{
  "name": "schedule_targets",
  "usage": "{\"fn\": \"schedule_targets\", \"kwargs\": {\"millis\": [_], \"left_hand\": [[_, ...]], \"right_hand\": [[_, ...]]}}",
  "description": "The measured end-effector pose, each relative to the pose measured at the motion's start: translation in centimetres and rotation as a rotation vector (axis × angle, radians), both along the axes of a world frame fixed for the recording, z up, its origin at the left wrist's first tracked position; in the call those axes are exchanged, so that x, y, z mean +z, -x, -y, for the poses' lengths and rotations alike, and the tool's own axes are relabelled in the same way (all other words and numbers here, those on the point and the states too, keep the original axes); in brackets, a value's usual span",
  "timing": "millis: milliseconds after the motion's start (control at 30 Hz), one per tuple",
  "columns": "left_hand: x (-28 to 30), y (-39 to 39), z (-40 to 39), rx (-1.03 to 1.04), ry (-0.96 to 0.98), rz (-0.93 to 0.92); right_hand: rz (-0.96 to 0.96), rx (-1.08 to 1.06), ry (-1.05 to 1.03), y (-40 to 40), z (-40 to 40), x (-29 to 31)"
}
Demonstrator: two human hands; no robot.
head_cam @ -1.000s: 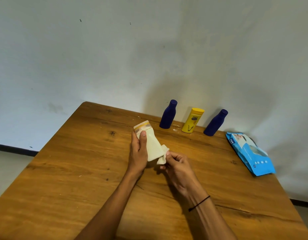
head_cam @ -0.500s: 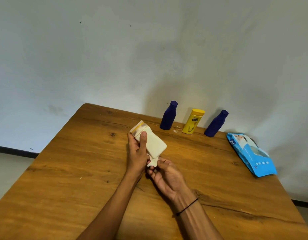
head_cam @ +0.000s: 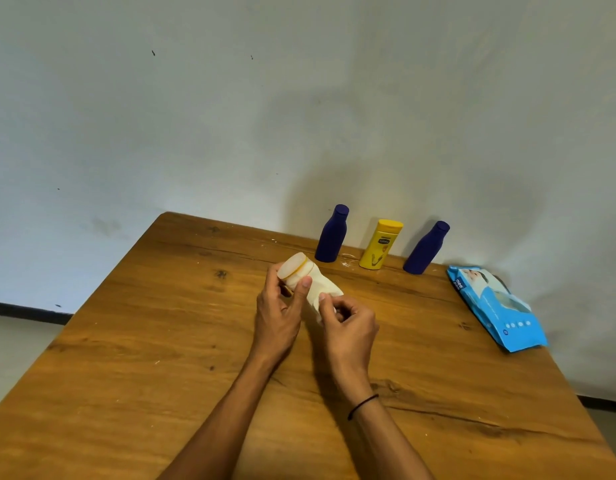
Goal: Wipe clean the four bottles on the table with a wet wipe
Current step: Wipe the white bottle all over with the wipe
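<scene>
My left hand (head_cam: 277,315) grips a cream bottle (head_cam: 299,271) held tilted above the table, its flat end turned up and to the left. A white wet wipe (head_cam: 322,289) is wrapped round the bottle's body. My right hand (head_cam: 349,329) pinches the wipe against the bottle's lower end. Along the table's far edge stand a dark blue bottle (head_cam: 332,233), a yellow bottle (head_cam: 381,244) and a second dark blue bottle (head_cam: 426,247), all upright near the wall.
A blue pack of wet wipes (head_cam: 497,306) lies at the right edge of the wooden table (head_cam: 161,358). A grey wall rises right behind the bottles. Floor shows past the table's left side.
The bottle has turned in my left hand so its flat end faces up. My right hand has rolled over from palm up and moved up onto the wipe round the bottle.
</scene>
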State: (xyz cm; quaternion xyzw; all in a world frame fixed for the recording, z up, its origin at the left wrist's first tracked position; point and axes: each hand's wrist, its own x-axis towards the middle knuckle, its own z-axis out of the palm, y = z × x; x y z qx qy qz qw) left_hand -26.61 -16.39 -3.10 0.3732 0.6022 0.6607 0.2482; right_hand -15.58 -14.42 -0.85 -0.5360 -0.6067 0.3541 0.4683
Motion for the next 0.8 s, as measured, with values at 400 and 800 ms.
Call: {"fn": "schedule_targets", "kwargs": {"millis": [400,800], "left_hand": [[-0.3,0.7,-0.2,0.053,-0.034,0.080],[0.9,4.2,-2.1,-0.010,0.073,-0.061]], "right_hand": [[0.087,-0.024,-0.176,-1.9,-2.0,-1.0],[0.124,0.187,-0.128,-0.6,-5.1,-4.9]]}}
